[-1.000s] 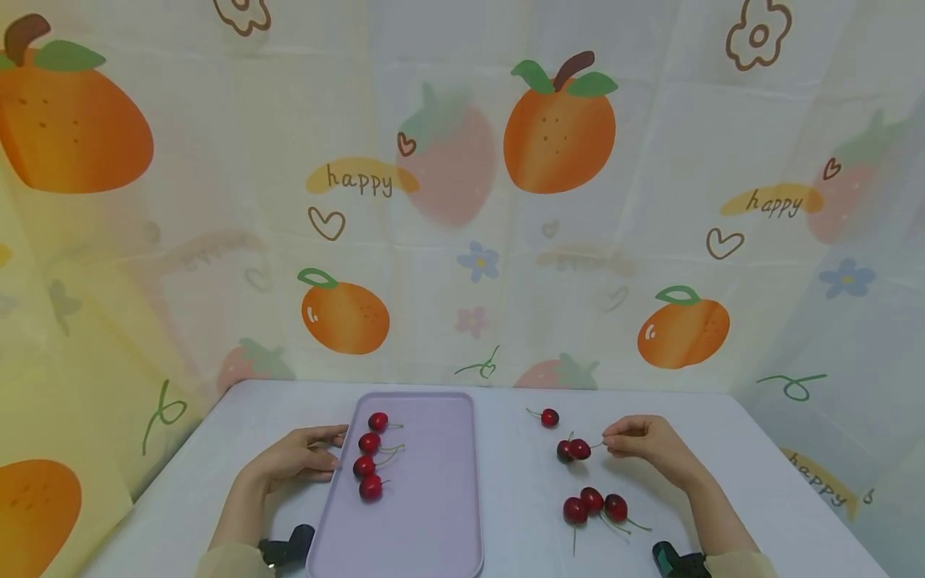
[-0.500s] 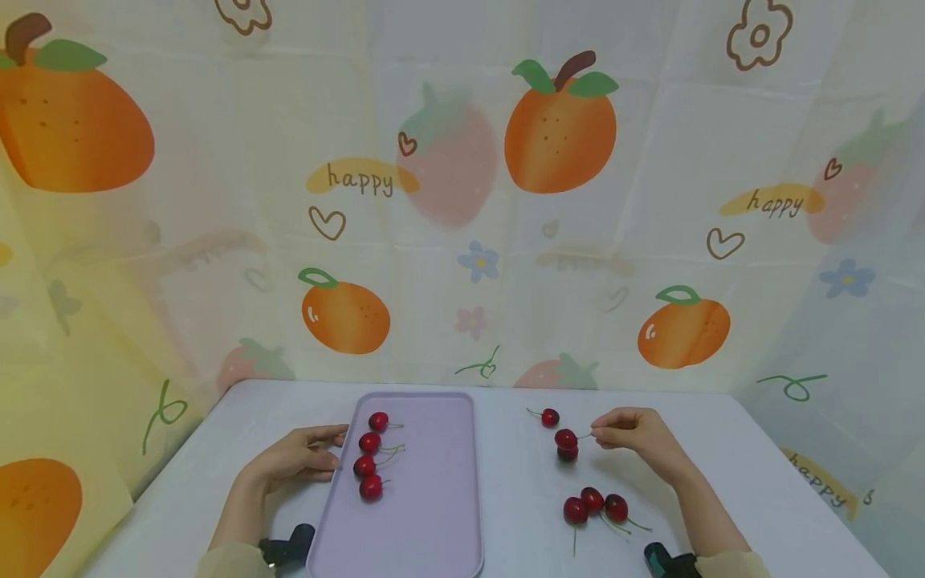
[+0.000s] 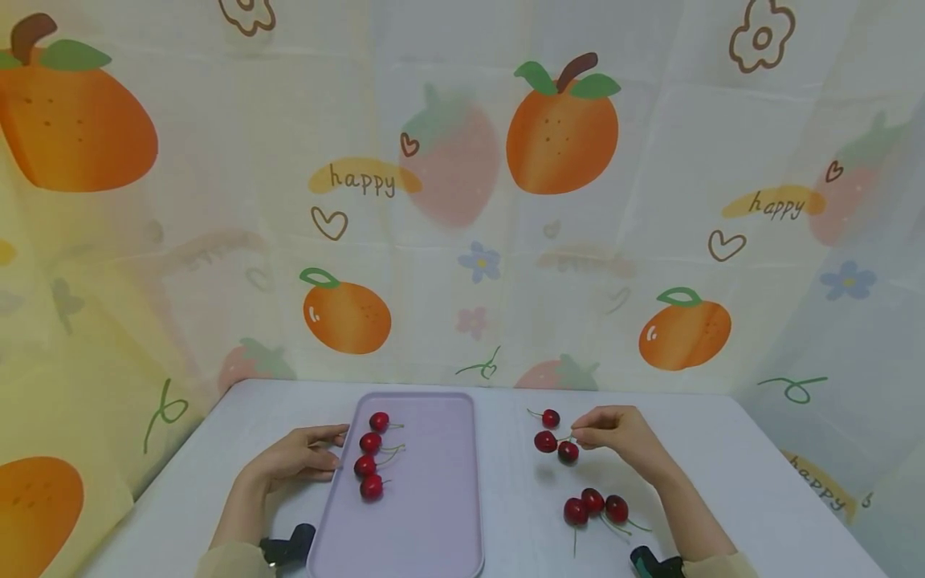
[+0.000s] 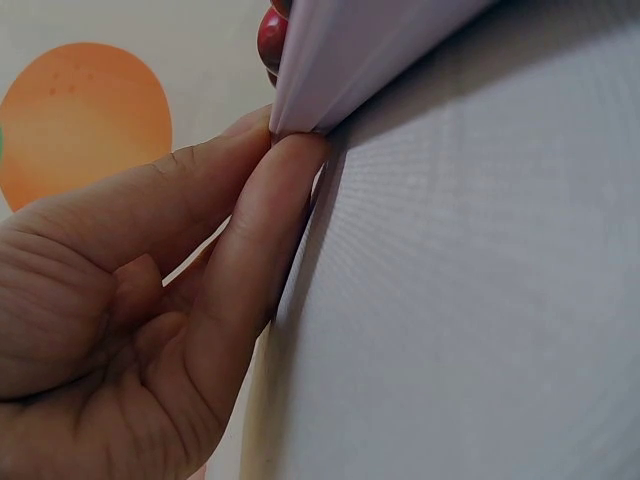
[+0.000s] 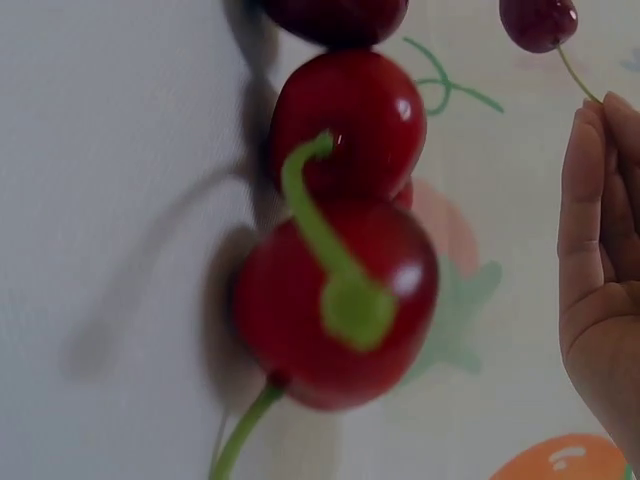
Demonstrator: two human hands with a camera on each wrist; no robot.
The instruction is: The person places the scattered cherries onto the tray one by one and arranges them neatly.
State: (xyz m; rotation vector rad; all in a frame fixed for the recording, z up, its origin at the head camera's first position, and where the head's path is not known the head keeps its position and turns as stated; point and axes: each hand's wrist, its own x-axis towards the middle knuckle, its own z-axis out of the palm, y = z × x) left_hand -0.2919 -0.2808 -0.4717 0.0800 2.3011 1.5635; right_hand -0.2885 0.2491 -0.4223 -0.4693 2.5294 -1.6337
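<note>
My right hand (image 3: 614,433) pinches the stem of a dark red cherry (image 3: 545,441), which hangs just over the table with its shadow below it. In the right wrist view this cherry (image 5: 538,22) dangles from the fingertips of the right hand (image 5: 605,230). Another cherry (image 3: 568,453) lies under those fingers, and one more (image 3: 551,418) sits behind. At the left, thumb and finger of my left hand (image 3: 299,456) grip the long edge of a light purple tray (image 3: 426,514). The left wrist view shows the left hand (image 4: 200,270) pinching the tray's rim (image 4: 340,75).
Several cherries (image 3: 371,442) stand in a row along the tray's left side, stems pointing right. A group of three cherries (image 3: 592,501) lies nearer on the white table (image 3: 527,530), in front of the right hand. A fruit-printed curtain (image 3: 462,201) closes off the back.
My right hand has moved left, carrying the cherry by its stem past the one beneath it, which now shows fully. The left hand and the tray have stayed in place.
</note>
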